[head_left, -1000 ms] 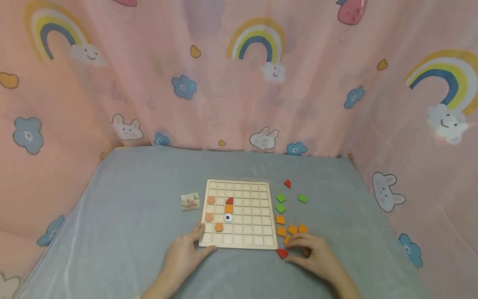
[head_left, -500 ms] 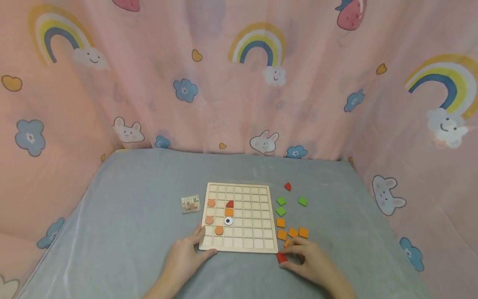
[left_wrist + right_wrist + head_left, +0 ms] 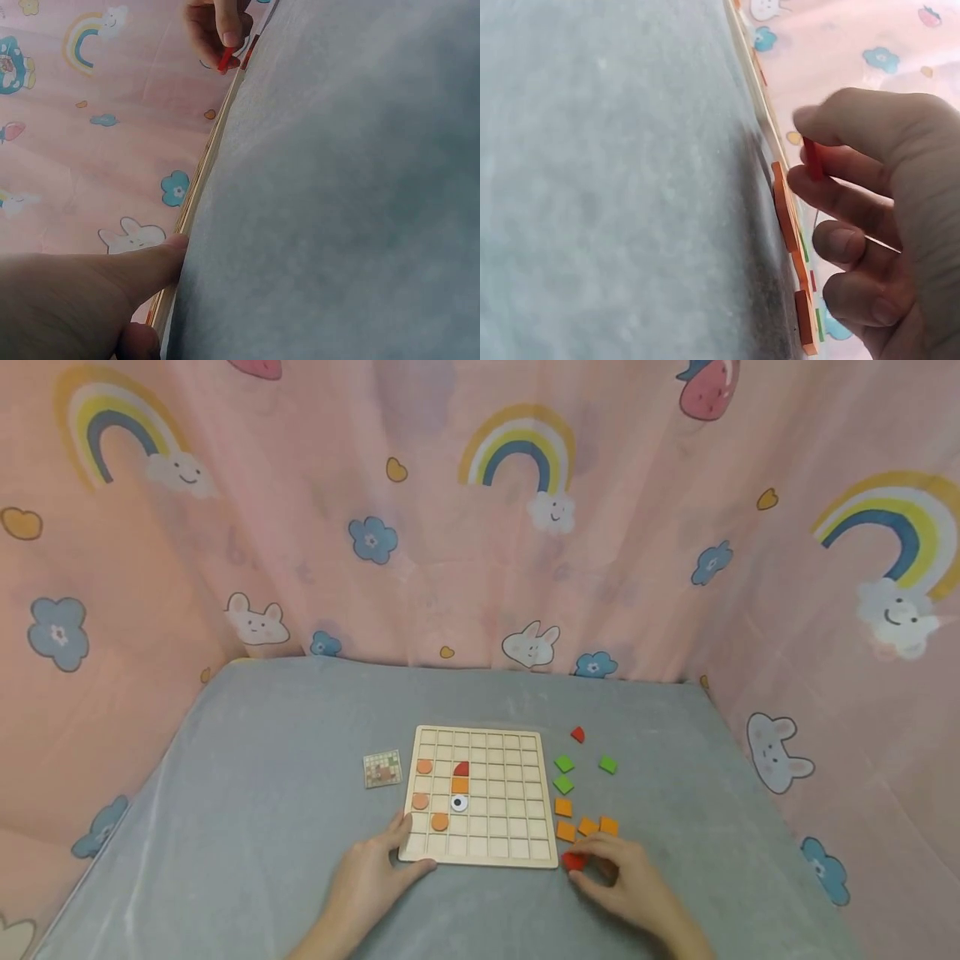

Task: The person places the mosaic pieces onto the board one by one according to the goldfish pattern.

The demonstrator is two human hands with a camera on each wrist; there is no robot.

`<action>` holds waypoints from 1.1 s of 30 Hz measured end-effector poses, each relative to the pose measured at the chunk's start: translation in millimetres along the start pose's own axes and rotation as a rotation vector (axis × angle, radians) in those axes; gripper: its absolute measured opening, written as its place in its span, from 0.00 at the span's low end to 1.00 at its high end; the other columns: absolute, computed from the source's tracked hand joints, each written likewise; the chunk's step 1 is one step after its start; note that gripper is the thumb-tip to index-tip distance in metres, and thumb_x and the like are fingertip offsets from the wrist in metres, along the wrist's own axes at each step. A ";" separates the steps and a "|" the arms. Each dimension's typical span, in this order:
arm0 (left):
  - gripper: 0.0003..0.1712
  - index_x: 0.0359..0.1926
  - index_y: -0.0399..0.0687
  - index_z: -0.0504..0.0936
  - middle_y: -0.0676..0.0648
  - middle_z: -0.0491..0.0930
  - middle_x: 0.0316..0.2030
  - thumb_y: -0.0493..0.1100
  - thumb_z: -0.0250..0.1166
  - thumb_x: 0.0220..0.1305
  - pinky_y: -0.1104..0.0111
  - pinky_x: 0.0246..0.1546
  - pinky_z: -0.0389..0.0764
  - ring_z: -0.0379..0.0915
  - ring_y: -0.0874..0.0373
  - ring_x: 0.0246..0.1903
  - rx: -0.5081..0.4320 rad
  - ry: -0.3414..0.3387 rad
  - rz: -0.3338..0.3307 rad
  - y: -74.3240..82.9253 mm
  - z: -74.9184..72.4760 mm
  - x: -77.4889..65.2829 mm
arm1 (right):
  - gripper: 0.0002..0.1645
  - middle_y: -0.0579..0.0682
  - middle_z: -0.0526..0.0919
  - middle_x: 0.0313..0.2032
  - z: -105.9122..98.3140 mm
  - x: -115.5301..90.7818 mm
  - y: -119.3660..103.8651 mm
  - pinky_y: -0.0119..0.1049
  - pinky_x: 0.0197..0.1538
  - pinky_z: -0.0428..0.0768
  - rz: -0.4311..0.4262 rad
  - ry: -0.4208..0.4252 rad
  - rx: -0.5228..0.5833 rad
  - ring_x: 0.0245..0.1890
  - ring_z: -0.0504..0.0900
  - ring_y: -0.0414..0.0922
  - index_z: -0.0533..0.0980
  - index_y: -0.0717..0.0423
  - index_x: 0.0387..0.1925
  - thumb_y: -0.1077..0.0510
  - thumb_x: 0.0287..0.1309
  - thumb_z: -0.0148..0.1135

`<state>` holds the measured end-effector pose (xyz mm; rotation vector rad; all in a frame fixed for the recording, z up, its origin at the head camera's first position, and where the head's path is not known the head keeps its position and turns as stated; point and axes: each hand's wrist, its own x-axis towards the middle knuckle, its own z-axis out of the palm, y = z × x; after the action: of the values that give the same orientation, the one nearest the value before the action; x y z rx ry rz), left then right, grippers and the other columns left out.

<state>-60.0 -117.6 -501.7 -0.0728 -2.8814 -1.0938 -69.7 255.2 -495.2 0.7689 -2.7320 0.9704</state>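
Note:
In the head view my left hand (image 3: pixel 369 870) grips the near left corner of a pale wooden grid board (image 3: pixel 508 799), thumb on the front edge and fingers along the left side. My right hand (image 3: pixel 628 881) pinches a red quarter-round tile (image 3: pixel 573 861) between thumb and fingertips, just off the board's near right corner. The right wrist view shows that red tile (image 3: pixel 814 159) edge-on, raised off the cloth. On the board lie several orange discs (image 3: pixel 439 822), a white eye disc (image 3: pixel 459 803), an orange square (image 3: pixel 460 786) and a red quarter-round piece (image 3: pixel 462 769).
Several orange square tiles (image 3: pixel 566 831) lie right of the board, close to my right hand. Beyond them are green tiles (image 3: pixel 564 764) and another red tile (image 3: pixel 577 735). A small pattern card (image 3: pixel 382 769) lies to the left. A pink patterned curtain (image 3: pixel 465 577) surrounds the grey cloth.
My right hand has taken hold of the red tile near the board's corner and lifted it, shifting slightly right and away from me. My left hand stays at the board's corner.

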 end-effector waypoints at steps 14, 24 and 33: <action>0.45 0.66 0.40 0.83 0.41 0.80 0.67 0.57 0.85 0.50 0.46 0.55 0.84 0.81 0.35 0.60 -0.007 0.010 0.005 0.2 1.4 1.8 | 0.21 0.45 0.90 0.40 -11.2 27.4 -9.8 0.28 0.29 0.76 0.006 0.110 -0.042 0.28 0.77 0.34 0.89 0.57 0.45 0.71 0.46 0.82; 0.46 0.66 0.41 0.83 0.42 0.79 0.67 0.56 0.85 0.50 0.46 0.55 0.84 0.81 0.35 0.61 -0.015 0.009 -0.006 -0.3 -0.4 1.2 | 0.18 0.41 0.82 0.35 -8.9 59.5 -21.3 0.28 0.24 0.67 0.048 0.106 -0.052 0.23 0.68 0.33 0.88 0.50 0.45 0.64 0.52 0.83; 0.46 0.67 0.41 0.83 0.42 0.79 0.67 0.57 0.85 0.50 0.46 0.54 0.84 0.81 0.35 0.60 0.000 0.001 -0.009 0.9 -1.2 1.3 | 0.17 0.45 0.84 0.36 4.3 83.0 -31.1 0.26 0.23 0.67 -0.044 0.161 -0.008 0.23 0.67 0.30 0.88 0.55 0.45 0.62 0.54 0.82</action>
<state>-61.2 -117.7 -500.1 -0.0593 -2.8842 -1.0951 -125.0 197.2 -457.1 0.7132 -2.5696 0.9670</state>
